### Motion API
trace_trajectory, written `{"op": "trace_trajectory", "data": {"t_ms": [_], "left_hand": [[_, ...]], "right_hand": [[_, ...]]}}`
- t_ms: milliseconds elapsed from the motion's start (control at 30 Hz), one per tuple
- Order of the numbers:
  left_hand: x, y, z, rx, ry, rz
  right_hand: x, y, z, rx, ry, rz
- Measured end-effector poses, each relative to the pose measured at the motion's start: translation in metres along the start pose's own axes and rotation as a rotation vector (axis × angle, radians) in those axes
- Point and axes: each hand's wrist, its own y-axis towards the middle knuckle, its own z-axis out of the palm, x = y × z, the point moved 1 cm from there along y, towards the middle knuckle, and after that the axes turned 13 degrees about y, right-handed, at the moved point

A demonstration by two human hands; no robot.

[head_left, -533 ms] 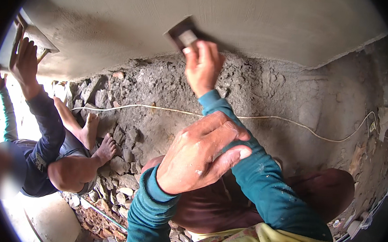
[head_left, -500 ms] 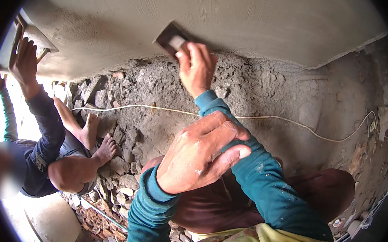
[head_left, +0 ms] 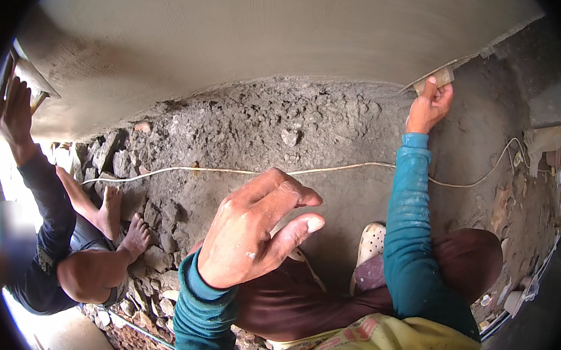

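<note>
On my feed I see a pale cable (head_left: 229,171) running nine to three o'clock, loose stones (head_left: 144,312) at seven.

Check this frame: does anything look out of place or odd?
A loose pale cable winds across the rough ground, passing beneath the right sleeve; it looks stray and easy to snag. Otherwise nothing stands out.
</note>
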Motion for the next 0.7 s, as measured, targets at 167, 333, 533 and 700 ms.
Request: {"op": "trace_trajectory", "data": {"t_ms": [167, 333, 533, 700], "left_hand": [[-0.004, 0.003, -0.002, 0.000, 0.048, -0.021], [-0.008, 0.007, 0.004, 0.020, 0.083, -0.059], [-0.018, 0.018, 0.013, 0.026, 0.181, -0.148], [-0.036, 0.053, 0.027, 0.070, 0.198, -0.239]], "right_hand": [[0.022, -0.048, 0.057, 0.091, 0.027, 0.049], [0.070, -0.185, 0.171, 0.397, -0.105, -0.148], [0.098, -0.226, 0.180, 0.501, 0.139, -0.079], [0.074, -0.092, 0.077, 0.119, 0.219, 0.182]]}}
